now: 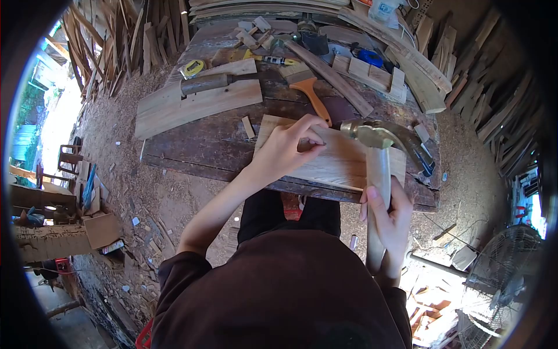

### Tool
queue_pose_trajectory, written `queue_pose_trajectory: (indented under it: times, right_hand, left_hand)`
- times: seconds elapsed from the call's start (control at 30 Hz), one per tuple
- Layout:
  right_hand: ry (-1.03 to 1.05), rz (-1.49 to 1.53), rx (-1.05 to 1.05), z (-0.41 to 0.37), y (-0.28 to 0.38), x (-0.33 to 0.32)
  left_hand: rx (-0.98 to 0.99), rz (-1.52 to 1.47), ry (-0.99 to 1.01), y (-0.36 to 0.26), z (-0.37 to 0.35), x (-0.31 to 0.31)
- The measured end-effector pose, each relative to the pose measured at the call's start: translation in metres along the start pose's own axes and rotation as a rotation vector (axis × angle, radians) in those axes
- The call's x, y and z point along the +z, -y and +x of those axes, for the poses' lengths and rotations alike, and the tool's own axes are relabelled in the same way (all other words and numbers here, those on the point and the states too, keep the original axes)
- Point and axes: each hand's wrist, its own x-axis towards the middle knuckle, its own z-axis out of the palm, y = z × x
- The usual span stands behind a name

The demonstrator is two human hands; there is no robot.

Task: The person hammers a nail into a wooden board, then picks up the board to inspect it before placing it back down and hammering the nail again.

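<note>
My right hand (pixel 395 215) is wrapped round the wooden handle of a claw hammer (pixel 379 166). Its metal head is raised over the right part of a flat wooden board (pixel 340 166) at the table's near edge. Over the left part of that board, my left hand (pixel 290 145) has thumb and fingertips drawn together in a pinch. What lies between those fingertips is too small to make out. Just beyond the left hand lies a paintbrush (pixel 314 99) with an orange handle. A small wood offcut (pixel 248 127) rests left of the board.
The worn wooden table (pixel 192 154) carries a slotted board (pixel 226 99) with a chisel-like tool (pixel 204 84) across it, a yellow tape measure (pixel 192 68), a long wooden strip (pixel 331 78) and a notched block (pixel 372 75). Wood scraps lean on both sides; a fan (pixel 503 279) stands at lower right.
</note>
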Motion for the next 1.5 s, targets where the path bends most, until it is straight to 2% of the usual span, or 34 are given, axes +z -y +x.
queue_pose_trajectory:
  times: [0.03,0.1,0.17,0.3,0.33,0.37,0.47,0.53,0.67,0.73,0.83,0.9,0.97,1.03,1.07,1.13,1.23,1.27,1.5]
  right_hand:
    - [0.017,-0.126,-0.029,-0.002,0.004,0.002]
    - [0.009,-0.174,-0.026,0.000,-0.002,0.007]
    - [0.121,-0.275,0.024,0.003,-0.010,0.007]
    - [0.028,-0.301,0.001,0.002,0.014,0.005]
    - [0.040,-0.267,0.105,0.000,0.018,-0.001]
    - [0.039,-0.269,0.106,-0.001,0.018,0.001]
    - [-0.028,-0.228,0.010,-0.001,0.010,0.006]
    - [0.134,-0.311,0.054,0.006,-0.003,0.006]
    - [0.107,-0.362,0.040,0.001,0.019,0.001]
    - [0.047,-0.239,0.039,-0.002,0.023,-0.001]
    - [0.032,-0.276,-0.050,-0.001,0.002,0.007]
    - [0.098,-0.291,0.024,0.003,0.001,0.006]
    - [0.145,-0.180,0.182,0.006,0.012,0.002]
    - [0.117,-0.190,0.171,0.011,0.013,-0.001]
    - [0.073,-0.071,0.184,0.015,0.011,-0.004]
    - [0.006,0.146,0.188,0.024,0.006,-0.006]
    - [-0.007,0.303,0.166,0.043,-0.011,-0.006]
    - [-0.028,0.272,0.144,0.049,-0.016,-0.002]
    - [-0.009,0.509,0.202,0.075,-0.043,0.006]
  left_hand:
    - [0.003,0.017,0.009,0.001,-0.001,0.000]
    - [0.009,0.036,0.013,0.003,-0.002,0.000]
    - [-0.019,-0.022,0.020,0.004,-0.003,0.002]
    - [0.007,0.003,0.031,0.007,-0.004,0.002]
    - [0.000,0.006,0.038,0.007,-0.004,0.001]
    - [-0.007,0.007,0.047,0.007,-0.003,0.001]
    - [0.014,-0.001,0.040,0.006,-0.002,0.001]
    - [-0.021,-0.030,0.058,0.005,-0.003,0.002]
    - [-0.035,-0.030,0.063,0.007,-0.003,0.001]
    - [-0.035,-0.021,0.067,0.007,-0.003,0.001]
    - [-0.037,-0.025,0.069,0.006,-0.003,0.000]
    - [-0.038,-0.040,0.065,0.005,-0.002,0.001]
    - [0.010,-0.035,0.011,0.005,-0.002,0.003]
    - [0.080,0.009,0.035,0.012,-0.002,0.002]
    - [0.154,0.049,0.060,0.014,-0.001,0.003]
    - [0.181,0.040,0.063,0.014,-0.002,0.004]
    - [0.235,0.044,0.071,0.016,-0.001,0.003]
    - [0.261,0.051,0.076,0.016,0.000,0.003]
    - [0.282,0.095,0.087,0.013,0.001,0.001]
